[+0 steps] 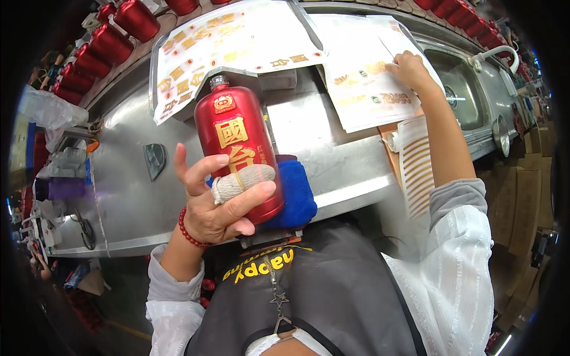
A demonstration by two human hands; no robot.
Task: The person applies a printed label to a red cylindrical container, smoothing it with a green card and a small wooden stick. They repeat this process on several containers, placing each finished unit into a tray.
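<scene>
A glossy red bottle [228,110] with raised gold characters and a bare threaded neck lies tilted in front of me, its base next to a folded blue cloth [297,193]. My left hand [217,204] grips the bottle low down, fingers spread around its side. One of those fingers wears a beige fabric cover [243,183]. Farther right, my right hand [409,71] is on a stack of white decal sheets [350,110] printed in gold and green. Its bent fingertips pinch at the top sheet; the exact contact is partly hidden.
Another decal sheet [231,44] lies on a tray behind the bottle. A dark green flat piece [155,160] rests on the metal bench to the left. A striped gold strip sheet [414,166] hangs near my right forearm. Beyond are a sink [454,83] and several red bottles [110,44].
</scene>
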